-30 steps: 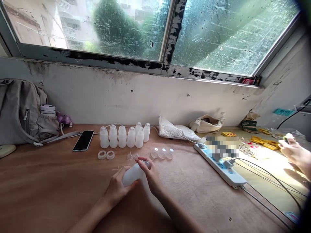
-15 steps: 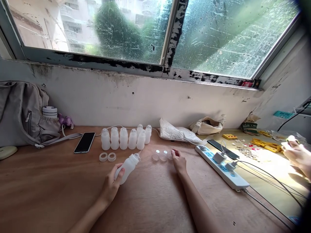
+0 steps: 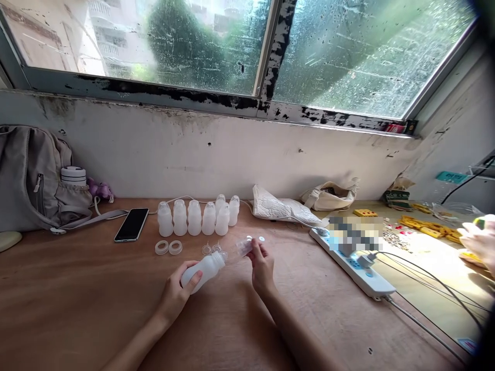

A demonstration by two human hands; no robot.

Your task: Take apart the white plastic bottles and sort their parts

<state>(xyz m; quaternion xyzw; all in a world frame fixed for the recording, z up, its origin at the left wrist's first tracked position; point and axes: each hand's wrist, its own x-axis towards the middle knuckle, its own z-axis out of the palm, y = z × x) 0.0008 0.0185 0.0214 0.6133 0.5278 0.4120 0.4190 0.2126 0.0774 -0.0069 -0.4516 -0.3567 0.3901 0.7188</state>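
Note:
In my left hand (image 3: 180, 286) is a translucent white baby bottle (image 3: 207, 270), tilted with its neck toward the upper right. My right hand (image 3: 263, 265) pinches a clear plastic cap (image 3: 243, 247) just right of the bottle's neck; the two are apart. Small clear teats (image 3: 211, 249) lie on the table behind the neck, partly hidden by it. A small white disc (image 3: 262, 238) lies beside my right fingertips. Two whitish rings (image 3: 175, 247) rest to the left. Behind them stand several capped bottles (image 3: 194, 219) of the same kind.
A phone (image 3: 132, 224) and a grey backpack (image 3: 31, 180) lie at the left. Along the wall are a white padded pouch (image 3: 280, 206) and a beige bag (image 3: 330, 196). At right, a power strip (image 3: 350, 265) with cords borders another table, where another person's hand (image 3: 479, 239) shows.
My right hand has moved left and lifted a clear cap from the table toward the bottle. My left hand still holds the bottle, which now tips lower.

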